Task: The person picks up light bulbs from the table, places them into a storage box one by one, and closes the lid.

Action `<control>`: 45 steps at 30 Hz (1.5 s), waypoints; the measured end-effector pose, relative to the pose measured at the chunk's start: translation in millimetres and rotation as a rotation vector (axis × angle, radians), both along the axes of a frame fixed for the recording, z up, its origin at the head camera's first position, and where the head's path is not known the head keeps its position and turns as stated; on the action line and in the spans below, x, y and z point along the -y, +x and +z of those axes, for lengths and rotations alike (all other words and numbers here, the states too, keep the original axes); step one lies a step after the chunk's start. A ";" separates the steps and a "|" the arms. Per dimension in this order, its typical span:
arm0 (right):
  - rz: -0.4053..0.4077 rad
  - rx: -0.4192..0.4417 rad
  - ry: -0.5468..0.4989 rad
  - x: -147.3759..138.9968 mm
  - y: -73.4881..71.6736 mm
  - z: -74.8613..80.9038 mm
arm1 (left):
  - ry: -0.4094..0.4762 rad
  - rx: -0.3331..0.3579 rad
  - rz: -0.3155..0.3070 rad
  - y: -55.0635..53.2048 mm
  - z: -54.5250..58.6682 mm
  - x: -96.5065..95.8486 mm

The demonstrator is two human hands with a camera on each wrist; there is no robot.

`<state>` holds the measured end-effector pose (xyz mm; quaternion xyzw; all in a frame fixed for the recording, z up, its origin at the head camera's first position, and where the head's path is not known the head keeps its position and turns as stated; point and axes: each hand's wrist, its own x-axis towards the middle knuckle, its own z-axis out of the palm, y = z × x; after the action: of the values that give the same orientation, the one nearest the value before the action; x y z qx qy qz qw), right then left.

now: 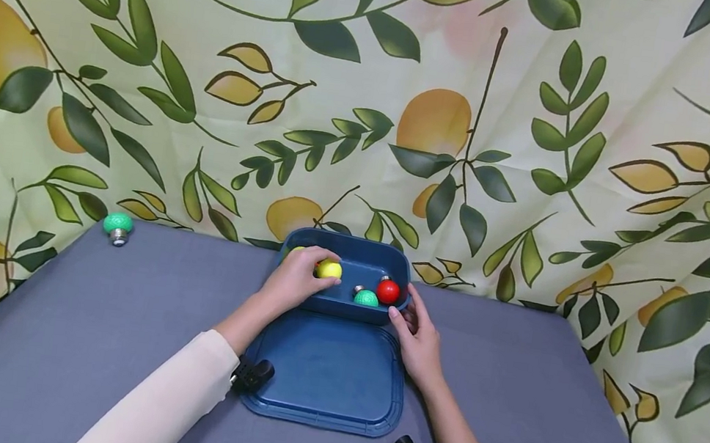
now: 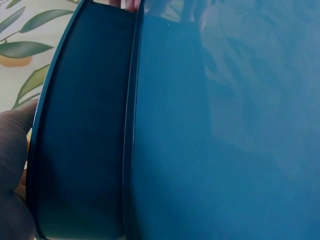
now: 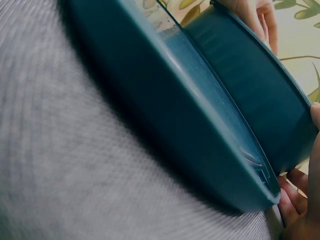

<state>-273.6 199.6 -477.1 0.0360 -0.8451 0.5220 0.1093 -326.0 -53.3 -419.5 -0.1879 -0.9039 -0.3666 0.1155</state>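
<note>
A deep blue container (image 1: 326, 308) stands at the back of the table. My left hand (image 1: 296, 277) is over its left part and pinches a yellow light bulb (image 1: 330, 269) between thumb and fingers. Inside lie a red bulb (image 1: 388, 290) and a green bulb (image 1: 366, 297), both with metal screw bases. A bit of another yellow-green thing (image 1: 297, 249) shows behind the left fingers, mostly hidden. My right hand (image 1: 420, 344) grips the container's right front corner, thumb at the rim and fingers along the side. In the right wrist view, those fingers (image 3: 295, 197) curl beneath the corner.
Directly in front of the container lies a blue lid (image 1: 326, 373), between the two forearms. A green bulb (image 1: 118, 228) with a silver base sits alone at the table's back left corner. Behind the grey table (image 1: 499, 402) hangs a leaf-patterned cloth (image 1: 369, 105).
</note>
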 end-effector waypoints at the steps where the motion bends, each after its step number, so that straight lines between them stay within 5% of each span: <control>1: -0.004 -0.005 -0.002 -0.2 -0.1 0.2 | -0.015 0.000 -0.010 -1.7 0.5 -0.6; 18: -0.010 0.005 0.006 0.7 -0.1 -0.7 | -0.125 0.111 0.007 -24.8 8.7 -12.1; 30: -0.019 0.004 0.009 1.0 -0.6 -0.4 | -0.132 0.191 -0.068 -36.9 4.7 -22.6; 45: -0.023 0.013 0.017 2.0 -0.3 0.4 | -0.273 0.166 -0.030 -40.5 -2.7 -36.5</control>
<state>-274.0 197.6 -476.7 0.0238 -0.8507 0.5136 0.1095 -366.5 -16.9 -422.3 -0.1841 -0.9488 -0.2565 0.0082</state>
